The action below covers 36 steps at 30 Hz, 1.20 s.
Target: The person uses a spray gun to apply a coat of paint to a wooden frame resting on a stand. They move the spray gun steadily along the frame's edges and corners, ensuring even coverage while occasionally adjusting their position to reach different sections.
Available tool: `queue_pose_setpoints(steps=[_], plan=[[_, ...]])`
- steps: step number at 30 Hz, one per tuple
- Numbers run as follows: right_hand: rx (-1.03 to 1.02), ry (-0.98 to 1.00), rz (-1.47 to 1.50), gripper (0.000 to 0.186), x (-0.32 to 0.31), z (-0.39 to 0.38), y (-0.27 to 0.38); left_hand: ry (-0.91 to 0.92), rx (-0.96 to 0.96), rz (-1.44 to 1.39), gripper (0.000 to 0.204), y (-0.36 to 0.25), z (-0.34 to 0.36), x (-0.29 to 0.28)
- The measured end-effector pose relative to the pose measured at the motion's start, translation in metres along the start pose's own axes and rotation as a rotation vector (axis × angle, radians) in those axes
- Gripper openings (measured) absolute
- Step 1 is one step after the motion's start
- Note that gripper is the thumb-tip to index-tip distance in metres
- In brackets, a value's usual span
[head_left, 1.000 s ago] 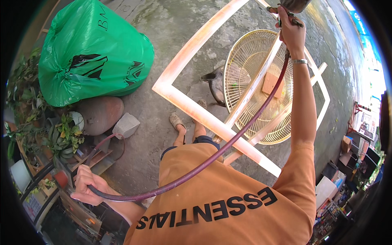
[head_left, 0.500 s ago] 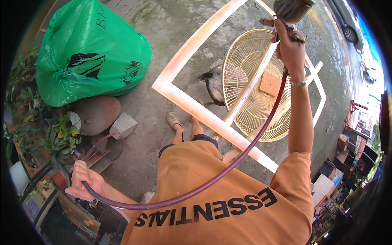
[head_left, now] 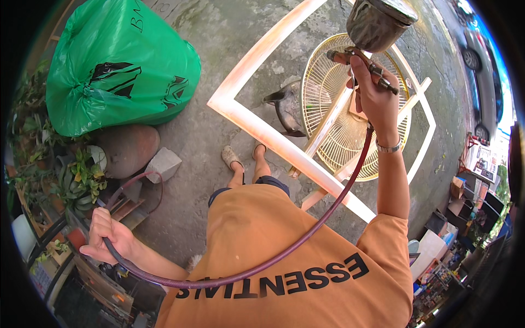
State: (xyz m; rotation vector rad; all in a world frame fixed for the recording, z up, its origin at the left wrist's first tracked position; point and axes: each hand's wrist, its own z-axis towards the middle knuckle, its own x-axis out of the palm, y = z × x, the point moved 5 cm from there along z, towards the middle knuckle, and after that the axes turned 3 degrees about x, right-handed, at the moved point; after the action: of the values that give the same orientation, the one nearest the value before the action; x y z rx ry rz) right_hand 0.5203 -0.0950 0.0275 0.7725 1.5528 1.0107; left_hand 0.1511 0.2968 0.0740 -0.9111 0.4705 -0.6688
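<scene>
My right hand (head_left: 375, 101) is closed round the handle of a spray gun (head_left: 365, 64) with a dark, paint-smeared cup (head_left: 380, 26) on top. From the gun's base a dark red hose (head_left: 295, 256) loops down across my shirt to my left hand (head_left: 109, 239), whose fingers are wrapped round it. Beneath the gun lies a pale wooden frame (head_left: 257, 126), whitish with orange-brown tints. It rests with crossed wooden strips on a round wire fan guard (head_left: 322, 82). The gun is held above the frame's right part, apart from it.
A large green plastic bag (head_left: 126, 71) stands at the far left, near a clay pot (head_left: 131, 150), a concrete block (head_left: 164, 166) and potted plants (head_left: 76, 188). A dark stand (head_left: 290, 112) shows beside the fan guard. Cars (head_left: 481, 82) are parked at the far right.
The spray gun in my right hand has come nearer and lower in view, its cup now fully showing. My left hand keeps its hold on the hose. My feet have shifted slightly.
</scene>
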Motion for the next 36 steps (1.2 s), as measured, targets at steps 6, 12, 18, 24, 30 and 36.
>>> queue_pose_setpoints(steps=[6, 12, 18, 24, 30, 36], plan=[[-0.019, 0.122, -0.096, 0.032, 0.008, -0.032, 0.009, 0.013, -0.025, -0.038, 0.067, 0.010, -0.005, -0.008], [-0.069, 0.157, -0.095, 0.028, 0.016, -0.034, 0.013, -0.018, -0.014, -0.078, 0.068, 0.006, -0.009, -0.007], [-0.106, -0.011, -0.052, 0.028, 0.010, 0.023, 0.005, -0.037, -0.001, -0.001, 0.068, -0.007, -0.012, -0.004], [-0.217, -0.227, -0.202, 0.026, -0.022, 0.069, -0.007, -0.026, 0.042, 0.089, 0.067, -0.009, -0.018, 0.005], [-0.088, -0.168, -0.166, 0.026, -0.015, 0.041, 0.007, -0.042, 0.024, 0.043, 0.068, -0.005, -0.019, -0.001], [-0.036, -0.025, -0.045, 0.026, 0.011, -0.014, 0.017, -0.026, 0.003, -0.040, 0.068, 0.001, -0.015, -0.009]])
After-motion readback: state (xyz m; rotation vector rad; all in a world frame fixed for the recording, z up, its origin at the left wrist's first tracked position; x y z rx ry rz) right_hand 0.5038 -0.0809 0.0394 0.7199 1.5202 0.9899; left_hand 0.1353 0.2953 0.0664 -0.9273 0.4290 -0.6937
